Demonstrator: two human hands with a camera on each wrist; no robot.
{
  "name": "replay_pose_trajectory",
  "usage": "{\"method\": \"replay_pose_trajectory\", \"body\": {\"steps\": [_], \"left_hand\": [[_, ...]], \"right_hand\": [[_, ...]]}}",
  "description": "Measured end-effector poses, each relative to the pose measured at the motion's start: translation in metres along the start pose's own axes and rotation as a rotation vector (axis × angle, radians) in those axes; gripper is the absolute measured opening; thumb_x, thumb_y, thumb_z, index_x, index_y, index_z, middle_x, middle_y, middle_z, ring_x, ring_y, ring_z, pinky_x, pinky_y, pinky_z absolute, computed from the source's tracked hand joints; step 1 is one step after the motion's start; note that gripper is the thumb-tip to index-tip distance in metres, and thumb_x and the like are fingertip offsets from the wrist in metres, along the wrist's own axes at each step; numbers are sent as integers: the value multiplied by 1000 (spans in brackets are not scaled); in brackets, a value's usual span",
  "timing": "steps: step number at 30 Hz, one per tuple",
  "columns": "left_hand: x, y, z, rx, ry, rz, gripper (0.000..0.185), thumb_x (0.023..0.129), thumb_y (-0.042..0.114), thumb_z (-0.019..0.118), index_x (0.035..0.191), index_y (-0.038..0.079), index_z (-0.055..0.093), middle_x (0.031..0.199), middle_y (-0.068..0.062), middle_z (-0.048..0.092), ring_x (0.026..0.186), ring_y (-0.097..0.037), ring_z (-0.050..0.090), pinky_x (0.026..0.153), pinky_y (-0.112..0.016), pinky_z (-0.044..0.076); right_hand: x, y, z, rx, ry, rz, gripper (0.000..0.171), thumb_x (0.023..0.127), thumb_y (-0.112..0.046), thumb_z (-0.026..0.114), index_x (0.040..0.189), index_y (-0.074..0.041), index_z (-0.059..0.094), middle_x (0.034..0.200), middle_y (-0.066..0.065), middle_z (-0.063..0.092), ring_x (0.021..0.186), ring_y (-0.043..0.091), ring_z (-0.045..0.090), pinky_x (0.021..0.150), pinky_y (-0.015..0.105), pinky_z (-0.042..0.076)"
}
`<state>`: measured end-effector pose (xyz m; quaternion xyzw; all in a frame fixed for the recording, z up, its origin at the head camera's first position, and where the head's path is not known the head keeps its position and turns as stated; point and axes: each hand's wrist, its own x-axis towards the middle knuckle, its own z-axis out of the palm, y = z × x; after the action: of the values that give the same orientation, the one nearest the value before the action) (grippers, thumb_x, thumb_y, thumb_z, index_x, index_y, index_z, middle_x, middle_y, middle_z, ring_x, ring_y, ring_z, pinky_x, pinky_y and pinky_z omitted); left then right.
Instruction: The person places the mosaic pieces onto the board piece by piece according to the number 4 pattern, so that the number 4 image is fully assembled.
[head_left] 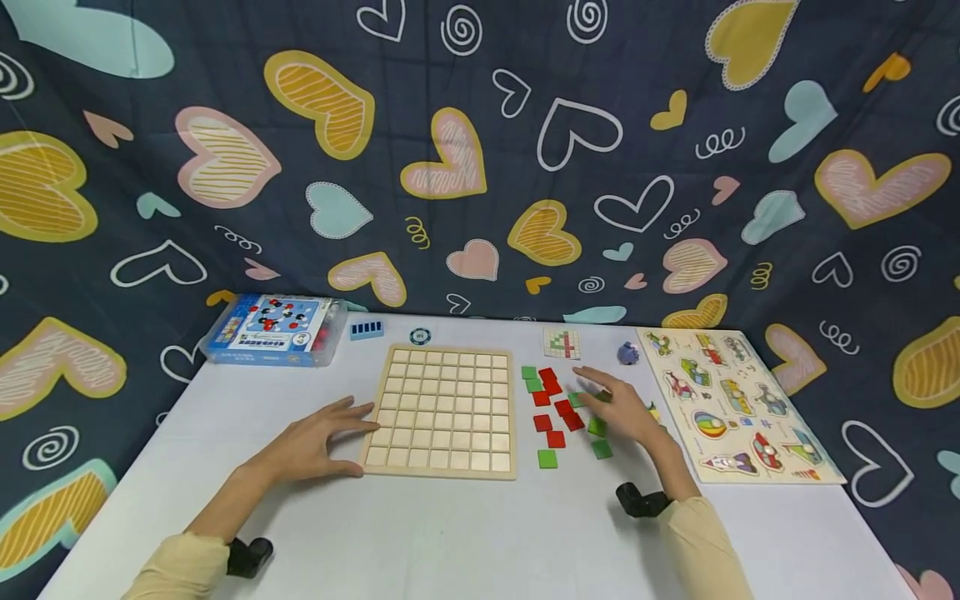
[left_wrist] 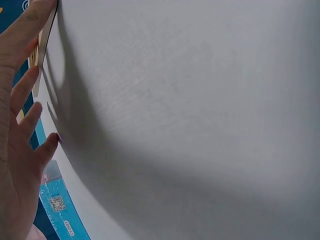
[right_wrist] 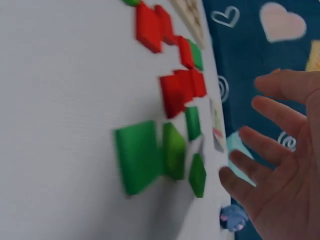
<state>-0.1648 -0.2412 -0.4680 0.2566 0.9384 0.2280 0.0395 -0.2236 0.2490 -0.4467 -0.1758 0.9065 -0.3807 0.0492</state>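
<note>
A wooden grid board [head_left: 442,410] with square cells lies flat in the middle of the white table. Along its left edge my left hand [head_left: 324,440] rests with spread fingers, fingertips and thumb right at the frame. In the left wrist view, the left hand [left_wrist: 25,130] has its fingers extended beside the board's side. To the right of the board lie scattered red tiles [head_left: 542,423] and green tiles [head_left: 547,459]. Over the right part of these tiles hovers my right hand [head_left: 621,408], fingers loosely extended. Nothing is between the fingers of the right hand [right_wrist: 280,150] in the right wrist view.
A plastic case with a blue label [head_left: 273,331] stands at the back left. Near it are a small blue piece [head_left: 367,330] and a round token [head_left: 421,336]. A patterned card [head_left: 562,343], a blue figurine [head_left: 627,353] and a picture puzzle board [head_left: 738,408] lie toward the right.
</note>
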Motion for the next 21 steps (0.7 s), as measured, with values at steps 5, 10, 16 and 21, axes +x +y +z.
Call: {"method": "replay_pose_trajectory", "body": {"steps": [5,10,16,21], "left_hand": [[0,-1,-1,-6,6,1,68,69,60,75,126,24,64,145,-3,46,135,-36,37,102,-61,35],[1,-1,-1,-21,11,-13,67,68,59,77,124,25,64,145,-2,47,135,-36,37,101,-63,35],[1,-1,-1,-33,17,-12,66,67,58,77,123,26,65,144,-2,48,134,-37,38,97,-67,37],[-1,-2,-1,-49,11,-5,66,67,59,77,123,25,65,144,-4,48,133,-38,38,96,-67,36]], "right_hand": [[10,5,-16,139,-72,-19,44,93,-1,56,136,6,47,139,26,46,127,45,44,102,56,39],[19,9,-33,202,-170,32,43,90,7,56,132,9,48,136,29,48,122,44,49,99,50,45],[24,21,-50,216,-246,112,40,87,11,58,127,12,52,127,30,55,115,41,55,91,36,52],[28,31,-57,274,-331,195,41,85,15,58,125,14,53,126,29,57,112,37,59,87,29,53]]}}
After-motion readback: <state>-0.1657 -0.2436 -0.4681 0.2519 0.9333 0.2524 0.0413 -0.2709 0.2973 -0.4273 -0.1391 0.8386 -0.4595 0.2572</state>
